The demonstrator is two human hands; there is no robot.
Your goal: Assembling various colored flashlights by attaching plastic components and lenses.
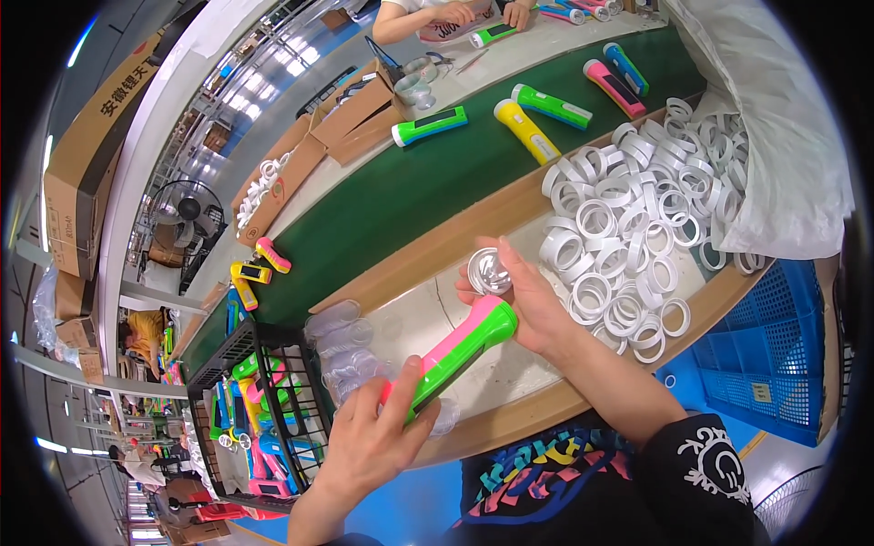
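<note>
A pink and green flashlight (466, 350) lies slanted across the middle, its head end up and to the right. My left hand (375, 435) is closed round its lower end. At the head end my right hand (537, 309) holds a shiny silver reflector cup (489, 271) between thumb and fingers, just above the flashlight's rim. Whether cup and rim touch I cannot tell. Stacked clear round lenses (350, 344) lie on the tray to the left of the flashlight. White plastic rings (628, 241) are heaped to the right of my right hand.
A cardboard-edged tray (437, 246) bears the lenses and rings. Beyond it, a green conveyor belt (337, 241) carries several flashlights. A black basket (264, 364) of flashlights stands left, a blue crate (774, 355) right. Across the belt a person's hands (482, 14) work near another flashlight.
</note>
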